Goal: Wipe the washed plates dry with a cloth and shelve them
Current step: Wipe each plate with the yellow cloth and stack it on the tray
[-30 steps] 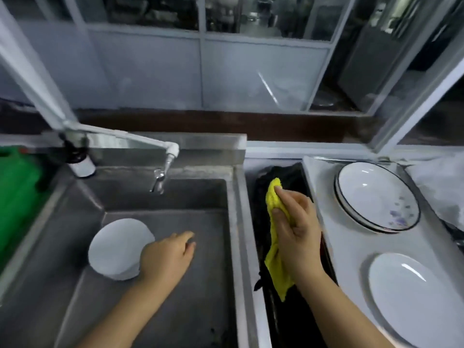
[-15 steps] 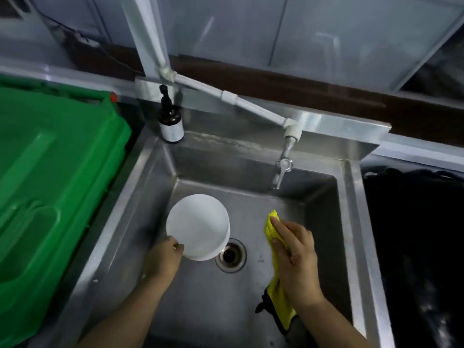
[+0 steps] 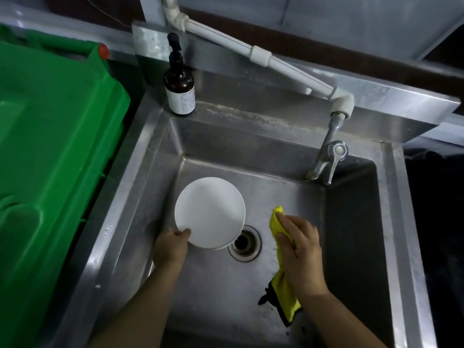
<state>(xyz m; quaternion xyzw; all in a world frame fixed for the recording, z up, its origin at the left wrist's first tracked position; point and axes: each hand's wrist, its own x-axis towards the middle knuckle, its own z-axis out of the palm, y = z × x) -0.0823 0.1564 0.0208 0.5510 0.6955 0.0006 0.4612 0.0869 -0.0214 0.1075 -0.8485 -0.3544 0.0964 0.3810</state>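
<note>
A small white plate (image 3: 209, 212) is held tilted above the floor of the steel sink (image 3: 351, 222), left of the drain. My left hand (image 3: 170, 247) grips its lower left rim, thumb on the upper face. My right hand (image 3: 300, 252) is to the right of the drain, closed around a yellow cloth (image 3: 283, 292) with a dark edge. The cloth hangs below the hand and sticks out above the fingers. Plate and cloth are apart.
A brown pump bottle (image 3: 179, 89) stands at the sink's back left corner. The tap (image 3: 326, 159) and its white pipe (image 3: 263, 56) reach over the back right. A large green bin (image 3: 50, 146) sits to the left. Something dark lies right of the sink.
My view swung left from the counter plates to the sink. My left hand took hold of the white plate and lifted it; my right hand carried the cloth over the sink.
</note>
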